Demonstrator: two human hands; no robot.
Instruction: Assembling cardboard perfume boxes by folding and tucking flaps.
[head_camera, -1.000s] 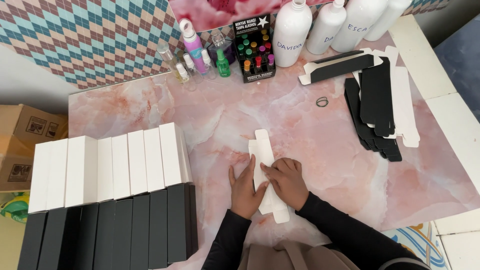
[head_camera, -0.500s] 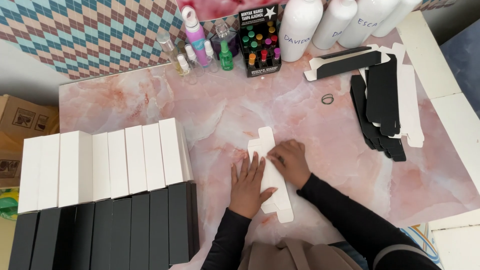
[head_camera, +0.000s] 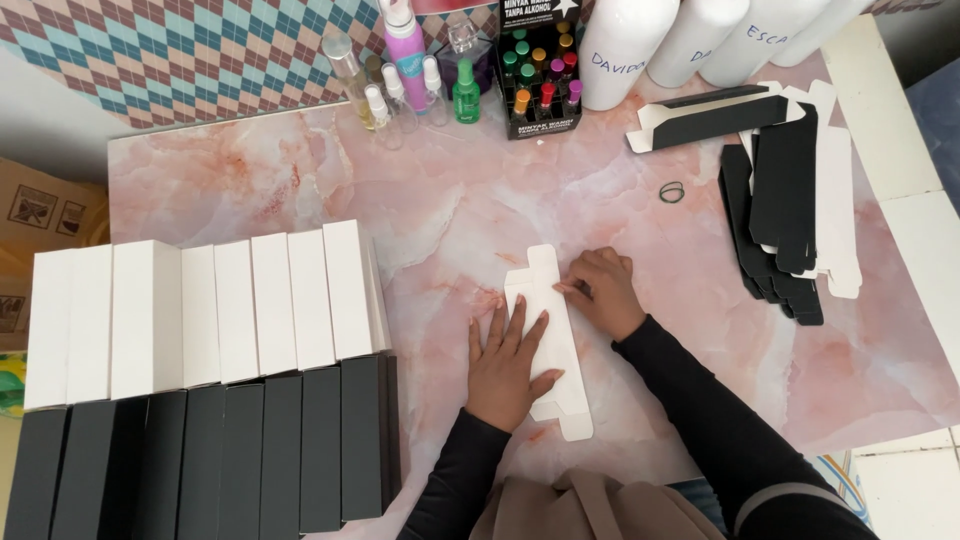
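A flat white carton blank (head_camera: 548, 335) lies on the pink marble tabletop (head_camera: 440, 215). The left hand (head_camera: 508, 365) presses it with fingers spread flat; the right hand (head_camera: 603, 292), fingers curled, pinches its right edge. Bare marble surrounds the blank; white boxes (head_camera: 210, 310) stand well left.

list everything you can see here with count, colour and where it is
flat box blank: one, white, table centre, under both hands
white boxes: a row of about nine, left side
black boxes: a row of about nine, in front of the white row
stack of flat blanks: black and white, count unclear, right side
folded black box: one, far right, above the stack
rubber band: one, dark, left of the stack
small spray bottles: several, clear, pink and green, far edge
display of small vials: one black box, coloured caps, far edge
large bottles: three, white, far right
table: pink marble
left hand: flat on the blank
right hand: fingertips at the blank's right edge
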